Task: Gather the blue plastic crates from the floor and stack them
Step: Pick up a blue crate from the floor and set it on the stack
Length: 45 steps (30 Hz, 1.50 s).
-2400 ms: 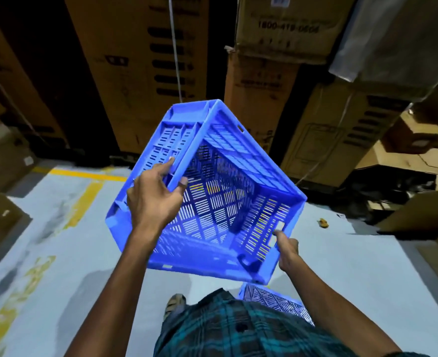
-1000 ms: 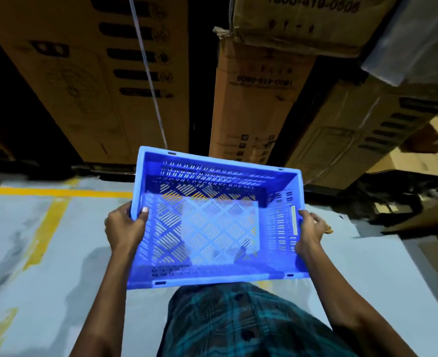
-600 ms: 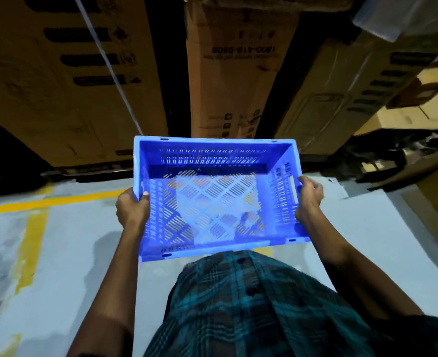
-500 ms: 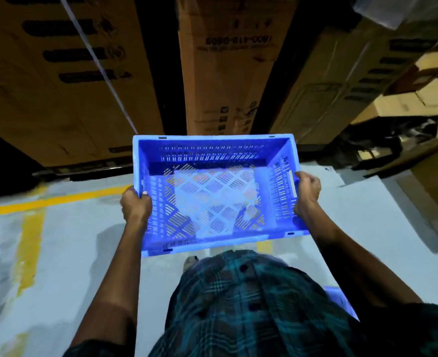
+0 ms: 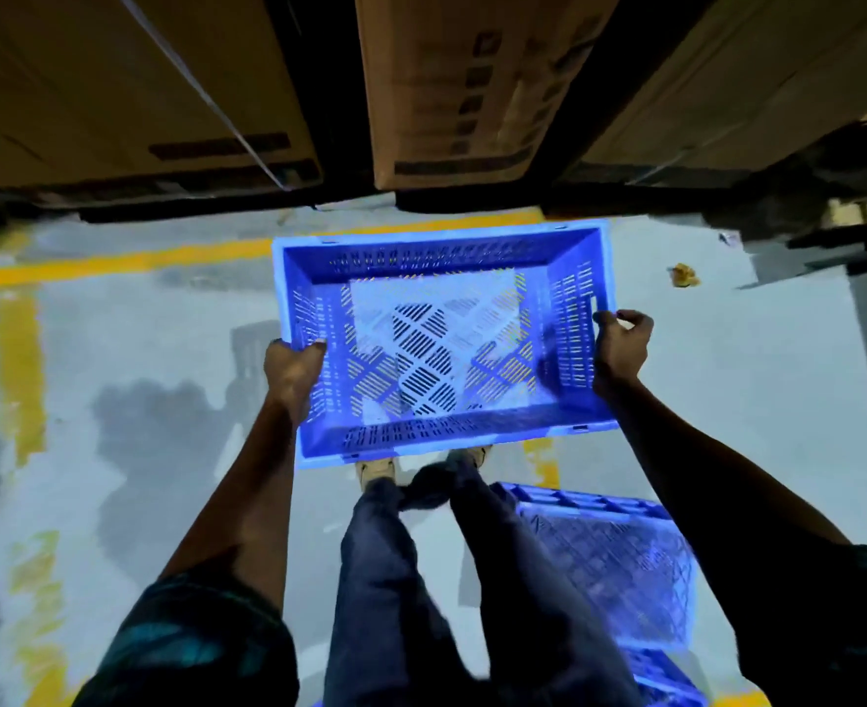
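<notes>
Held crate: a blue plastic crate (image 5: 447, 344), open side up and roughly level, is out in front of the person at arm's reach, above the pale floor (image 5: 140, 349) and the toes of the shoes (image 5: 376, 469).
Left hand: the left hand (image 5: 291, 372) is clamped on the left short wall, fingers curled over the rim and into the inside, thumb side hidden below.
Right hand: the right hand (image 5: 620, 344) grips the right short wall near the handle slot, fingers wrapped around the rim, knuckles up.
Second crate: another blue crate (image 5: 605, 558) sits on the floor just beside the right leg, low right in the view; it looks to be resting on or in front of more blue plastic at the bottom edge, though that corner is blurred and I can't be sure how many are there.
Surroundings: tall cardboard boxes (image 5: 447, 89) line the far side, a yellow floor line (image 5: 115, 262) runs across in front of them, and a small scrap (image 5: 683, 275) lies well off to the right.
Step in hand: carrying, I'd say, with one crate picked up and not yet placed on any stack.
Next move: likely a turn to the right and down, squaring the held crate's corners over the floor crate's rim so it seats flat.
Watch for: a skewed drop that leaves one corner riding high.
</notes>
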Each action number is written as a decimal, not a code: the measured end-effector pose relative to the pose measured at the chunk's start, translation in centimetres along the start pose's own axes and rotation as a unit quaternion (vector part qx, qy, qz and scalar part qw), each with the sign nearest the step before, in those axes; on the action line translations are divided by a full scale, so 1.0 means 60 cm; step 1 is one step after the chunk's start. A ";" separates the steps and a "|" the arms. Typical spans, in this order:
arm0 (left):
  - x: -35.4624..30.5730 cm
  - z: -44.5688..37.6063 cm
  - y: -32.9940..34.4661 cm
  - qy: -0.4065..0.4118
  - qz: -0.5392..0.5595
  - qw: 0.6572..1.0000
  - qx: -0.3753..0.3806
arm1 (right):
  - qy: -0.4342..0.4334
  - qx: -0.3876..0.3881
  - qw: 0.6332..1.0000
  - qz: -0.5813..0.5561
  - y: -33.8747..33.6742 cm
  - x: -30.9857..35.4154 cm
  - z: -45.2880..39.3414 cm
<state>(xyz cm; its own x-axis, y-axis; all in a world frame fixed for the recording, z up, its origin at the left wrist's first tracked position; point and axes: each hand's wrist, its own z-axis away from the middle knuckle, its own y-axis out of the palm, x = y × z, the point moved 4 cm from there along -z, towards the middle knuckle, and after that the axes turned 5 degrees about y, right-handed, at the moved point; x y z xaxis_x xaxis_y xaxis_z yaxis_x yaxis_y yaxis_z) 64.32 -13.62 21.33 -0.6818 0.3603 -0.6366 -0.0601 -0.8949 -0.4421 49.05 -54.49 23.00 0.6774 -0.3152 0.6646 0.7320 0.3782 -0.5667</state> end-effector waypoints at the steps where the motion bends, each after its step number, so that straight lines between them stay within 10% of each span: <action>1: 0.015 -0.024 0.030 -0.009 0.014 1.000 -0.005 | 0.000 0.001 1.000 0.013 0.027 -0.018 -0.033; 11: 0.291 -0.370 0.296 -0.093 -0.023 0.992 -0.085 | -0.047 -0.006 0.996 0.074 0.236 -0.251 -0.311; 24: 0.341 -0.443 0.444 -0.069 -0.043 0.997 -0.015 | -0.041 0.037 0.994 0.098 0.345 -0.353 -0.472; 33: 0.263 -0.374 0.424 -0.023 -0.117 0.993 -0.008 | -0.045 0.103 0.969 0.218 0.362 -0.312 -0.403; 45: 0.047 -0.078 0.343 0.135 -0.167 0.951 0.222 | -0.044 0.136 0.987 0.075 0.216 -0.197 -0.034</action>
<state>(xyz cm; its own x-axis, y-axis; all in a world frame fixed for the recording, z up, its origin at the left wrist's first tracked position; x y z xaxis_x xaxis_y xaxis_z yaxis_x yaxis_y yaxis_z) 64.58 -29.81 7.45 -0.3615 0.6454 -0.6729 -0.5836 -0.7195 -0.3766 50.66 -47.62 6.83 0.7585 -0.1657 0.6302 0.5697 0.6381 -0.5179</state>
